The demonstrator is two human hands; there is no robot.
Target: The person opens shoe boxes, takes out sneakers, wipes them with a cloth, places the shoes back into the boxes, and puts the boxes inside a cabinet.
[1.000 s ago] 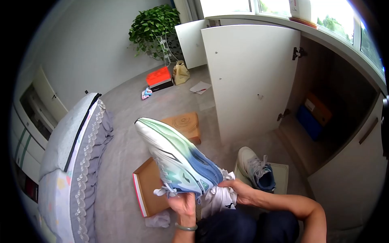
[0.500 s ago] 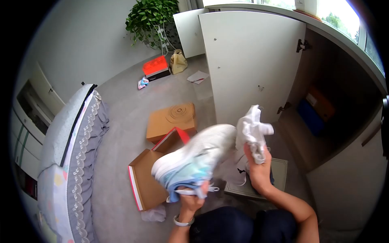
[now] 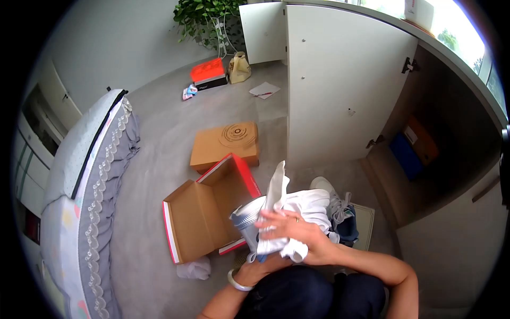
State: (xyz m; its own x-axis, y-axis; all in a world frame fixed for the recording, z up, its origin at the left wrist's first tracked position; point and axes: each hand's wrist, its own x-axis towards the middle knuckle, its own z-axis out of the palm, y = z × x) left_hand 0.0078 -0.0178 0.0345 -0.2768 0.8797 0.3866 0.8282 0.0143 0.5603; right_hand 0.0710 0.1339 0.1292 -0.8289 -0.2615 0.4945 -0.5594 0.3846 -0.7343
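Note:
A light blue and white sneaker (image 3: 244, 226) is held low in front of me, largely covered by white cloth. My left hand (image 3: 265, 266) grips it from beneath, its fingers mostly hidden. Across the top lies my right hand (image 3: 295, 234), holding the crumpled white cloth (image 3: 311, 204) against the sneaker. One end of the cloth sticks up and another dangles near my wrist. Right of my hands, a white laced sneaker (image 3: 336, 204) and a dark blue shoe (image 3: 348, 228) rest by a pale flat board (image 3: 366, 226).
An open red-edged shoebox (image 3: 188, 223) lies left of my hands, with a closed brown carton (image 3: 223, 146) behind it. White crumpled wrapping (image 3: 195, 268) is on the floor. An open cabinet door (image 3: 340, 85) stands ahead; a bed (image 3: 93, 175) borders the left.
My right hand has brought the white cloth left and down onto the sneaker. The sneaker has turned and dropped lower in my left hand. The view has shifted slightly.

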